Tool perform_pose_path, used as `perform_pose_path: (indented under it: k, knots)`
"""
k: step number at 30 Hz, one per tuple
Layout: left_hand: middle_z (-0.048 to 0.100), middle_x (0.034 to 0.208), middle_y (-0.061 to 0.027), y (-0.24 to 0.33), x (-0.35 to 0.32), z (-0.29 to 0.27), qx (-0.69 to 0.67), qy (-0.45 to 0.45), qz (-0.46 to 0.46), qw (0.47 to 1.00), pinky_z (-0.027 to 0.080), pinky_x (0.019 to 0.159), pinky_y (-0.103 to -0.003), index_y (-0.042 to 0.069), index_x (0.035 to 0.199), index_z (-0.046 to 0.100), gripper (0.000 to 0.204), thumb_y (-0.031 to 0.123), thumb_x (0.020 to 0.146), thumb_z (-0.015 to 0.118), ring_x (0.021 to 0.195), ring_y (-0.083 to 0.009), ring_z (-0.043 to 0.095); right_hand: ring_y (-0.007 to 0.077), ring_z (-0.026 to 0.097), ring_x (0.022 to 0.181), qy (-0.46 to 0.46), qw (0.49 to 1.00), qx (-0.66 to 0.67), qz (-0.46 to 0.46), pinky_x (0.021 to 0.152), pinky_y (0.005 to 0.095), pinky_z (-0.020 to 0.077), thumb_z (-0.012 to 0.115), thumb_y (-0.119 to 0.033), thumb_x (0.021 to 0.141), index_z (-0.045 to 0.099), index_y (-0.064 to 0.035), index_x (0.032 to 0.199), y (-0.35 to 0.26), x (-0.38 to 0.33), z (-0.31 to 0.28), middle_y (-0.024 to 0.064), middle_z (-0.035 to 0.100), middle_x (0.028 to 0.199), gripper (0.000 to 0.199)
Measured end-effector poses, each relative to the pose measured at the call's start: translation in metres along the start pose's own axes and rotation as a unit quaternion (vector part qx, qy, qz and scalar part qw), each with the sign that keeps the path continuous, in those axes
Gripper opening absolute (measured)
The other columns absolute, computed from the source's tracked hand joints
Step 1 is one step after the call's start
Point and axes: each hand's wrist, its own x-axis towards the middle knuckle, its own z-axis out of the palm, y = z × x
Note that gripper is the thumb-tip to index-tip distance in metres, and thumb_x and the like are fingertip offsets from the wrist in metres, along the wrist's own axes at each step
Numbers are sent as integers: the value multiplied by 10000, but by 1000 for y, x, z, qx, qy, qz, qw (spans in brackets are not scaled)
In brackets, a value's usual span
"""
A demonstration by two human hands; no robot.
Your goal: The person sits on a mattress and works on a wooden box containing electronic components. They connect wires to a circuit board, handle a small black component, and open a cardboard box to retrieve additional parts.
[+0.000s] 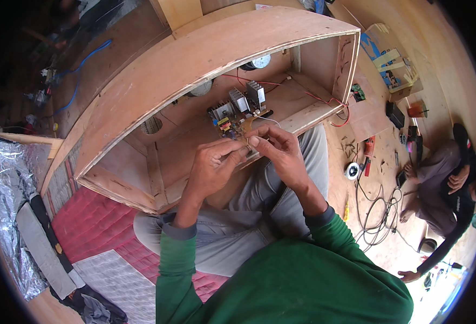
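Observation:
My left hand [215,166] and my right hand [282,153] meet fingertip to fingertip, both closed in a pinch. What they hold between them is too small to make out. Just beyond my fingers a circuit board with silver heat sinks [239,101] and a yellow-topped transformer [225,125] sits inside a long plywood box [205,62], whose open side faces me. A thin white wire [269,119] curves from the board towards my right hand. Round speaker backs [260,61] show on the box's far inner wall.
On the floor to the right lie a solder spool [352,170], a red tool [369,147], a yellow screwdriver [347,207] and a coiled black cable [381,213]. A seated person [443,178] is at the far right. A red quilted mat [106,224] lies on my left.

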Motion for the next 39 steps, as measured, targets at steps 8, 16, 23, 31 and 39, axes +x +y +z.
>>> perform_pose_path:
  k: [8,16,23,31,39]
  knots:
    - [760,851,-135,-3,-1,2,9,37,28,999,546,686,-312,-42,1087,803,152,66,995,748,745,-161,707,45,626,879,-8,1000,26,12,765,237,502,744,-120,1039,761,-17,1063,6,0,-1,-23,704,970,108]
    - [787,886,-152,1,1,1,36,60,41,997,570,701,-323,-44,1089,806,152,31,967,755,769,-179,745,107,639,889,-15,991,-119,-55,784,286,517,735,-119,1010,739,-2,1091,9,-3,-6,33,707,1013,142]
    - [789,882,-117,3,2,2,57,58,62,995,561,722,-301,-36,1073,815,131,11,966,756,788,-150,732,209,685,937,41,958,-220,-179,788,319,540,761,-97,941,759,-8,1112,-5,-8,-3,107,720,1095,193]
    - [809,1011,-158,2,1,-2,39,28,10,999,591,814,-335,-45,1089,795,155,30,956,764,894,-200,773,258,711,955,8,956,-257,-144,796,359,560,763,-39,911,767,-14,1067,-7,-2,1,114,727,1072,158]
    - [789,1077,-77,-2,2,-1,-48,45,-20,998,577,899,-316,0,1088,770,121,87,1004,769,1004,-146,724,233,710,924,27,934,-292,-202,794,348,559,766,-15,905,737,8,1010,-6,-2,8,99,718,985,112]
